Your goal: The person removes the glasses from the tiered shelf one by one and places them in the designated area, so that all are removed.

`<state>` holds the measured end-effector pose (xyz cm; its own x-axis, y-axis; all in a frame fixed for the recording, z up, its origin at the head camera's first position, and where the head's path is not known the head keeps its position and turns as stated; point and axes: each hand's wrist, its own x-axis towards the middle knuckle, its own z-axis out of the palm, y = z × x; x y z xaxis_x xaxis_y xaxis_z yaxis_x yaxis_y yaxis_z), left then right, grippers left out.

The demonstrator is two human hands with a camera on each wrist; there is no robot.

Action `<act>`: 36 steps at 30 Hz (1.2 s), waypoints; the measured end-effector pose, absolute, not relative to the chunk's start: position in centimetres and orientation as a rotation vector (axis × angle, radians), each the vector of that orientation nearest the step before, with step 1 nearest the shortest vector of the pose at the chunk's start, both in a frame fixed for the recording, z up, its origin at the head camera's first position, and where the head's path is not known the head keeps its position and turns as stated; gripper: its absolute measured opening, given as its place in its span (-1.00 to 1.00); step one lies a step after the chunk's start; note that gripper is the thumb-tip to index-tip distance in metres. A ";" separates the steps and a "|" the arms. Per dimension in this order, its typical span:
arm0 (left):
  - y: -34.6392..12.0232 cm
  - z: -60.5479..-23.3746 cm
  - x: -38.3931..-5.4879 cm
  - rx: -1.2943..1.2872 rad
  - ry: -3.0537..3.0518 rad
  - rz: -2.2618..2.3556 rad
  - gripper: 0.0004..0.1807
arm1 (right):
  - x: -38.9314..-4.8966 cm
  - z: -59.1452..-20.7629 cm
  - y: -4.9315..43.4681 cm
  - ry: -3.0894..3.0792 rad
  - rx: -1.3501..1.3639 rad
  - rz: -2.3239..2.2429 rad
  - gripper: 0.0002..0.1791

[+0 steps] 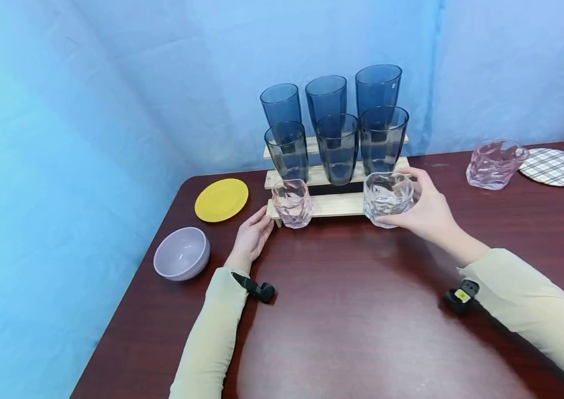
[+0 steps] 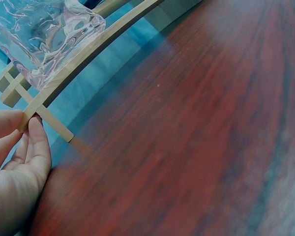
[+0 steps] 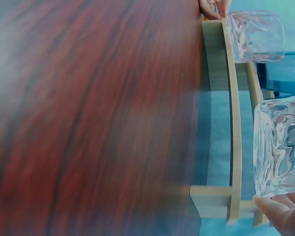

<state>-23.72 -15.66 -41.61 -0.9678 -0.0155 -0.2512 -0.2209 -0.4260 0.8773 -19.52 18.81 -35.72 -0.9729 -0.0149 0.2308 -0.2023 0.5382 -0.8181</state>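
My left hand [image 1: 252, 237] pinches the front left corner of a tiered wooden rack [image 1: 337, 205]; the left wrist view shows the thumb and fingers on the slat end [image 2: 31, 112]. A faceted pinkish glass [image 1: 293, 205] stands on the lowest shelf, just beside that hand. With my right hand [image 1: 431, 213] I grip a clear faceted glass [image 1: 386, 197] by its side, upright, close over the right end of the same shelf. Behind, several tall blue tumblers [image 1: 337, 149] fill the two upper shelves in two rows.
A yellow plate [image 1: 221, 200] and a pale purple bowl [image 1: 181, 254] sit on the dark wooden table [image 1: 322, 310] left of the rack. Another pinkish glass [image 1: 494, 164] and a white checked round mat [image 1: 556, 167] are at the far right. Blue cloth [image 1: 202, 83] hangs behind.
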 end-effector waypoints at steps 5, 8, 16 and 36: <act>-15.5 -41.8 -23.8 -0.336 1.598 2.550 -0.48 | -19.0 -35.6 20.0 -2.582 0.173 1.369 0.10; -15.5 -41.8 -23.9 -0.342 1.603 2.548 -0.48 | -18.8 -35.5 20.6 -2.586 0.160 1.344 0.11; -15.5 -41.7 -23.8 -0.344 1.610 2.546 -0.48 | -18.8 -35.7 22.4 -2.560 0.120 1.336 0.11; -15.6 -41.6 -23.8 -0.354 1.593 2.540 -0.48 | -20.1 -35.6 25.7 -2.571 -0.181 1.351 0.15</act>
<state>-23.79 -15.61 -41.65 -0.9650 -0.0200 -0.2614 -0.2266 -0.4377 0.8701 -20.11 25.69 -35.62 -0.9657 0.2151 0.1456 0.0021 0.5671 -0.8236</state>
